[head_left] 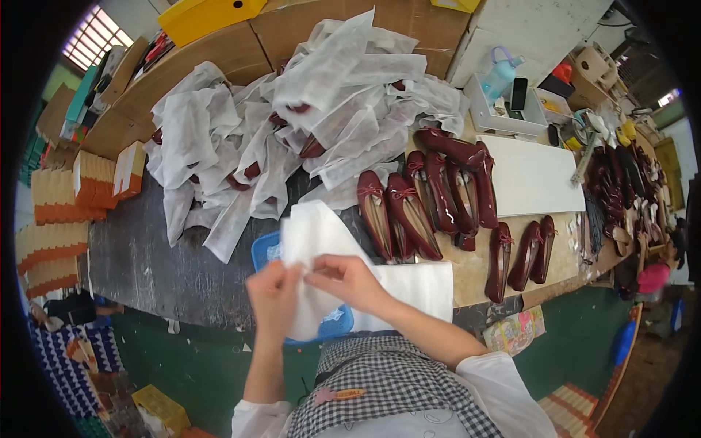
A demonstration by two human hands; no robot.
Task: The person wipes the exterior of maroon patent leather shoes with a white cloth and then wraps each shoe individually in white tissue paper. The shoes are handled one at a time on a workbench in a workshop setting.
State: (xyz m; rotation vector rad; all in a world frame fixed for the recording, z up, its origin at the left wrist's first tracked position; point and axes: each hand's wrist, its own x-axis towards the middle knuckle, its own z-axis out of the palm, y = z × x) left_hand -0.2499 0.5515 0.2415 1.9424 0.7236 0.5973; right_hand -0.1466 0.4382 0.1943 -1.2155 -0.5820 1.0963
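Observation:
In front of my body I hold up a white cloth-like bag [315,230], its upper end raised. The fingers of my left hand [274,288] pinch its near edge, slightly blurred by motion. Close beside it, my right hand [347,279] is closed on the same bag. Under the bag stands a blue plastic basket [337,325] with small white packets in it. More flat white bags [423,288] lie at the table edge by my right forearm. Just beyond them, dark red ballet flats [375,219] with small bows sit in a group.
A heap of dark red shoes in white bags [193,131] covers the back of the table [168,252]. Three shoes [499,263] stand apart on the right, near a white board [526,175]. A white tray [504,123] holds a bottle and phone. Orange-and-white boxes [95,182] are stacked left.

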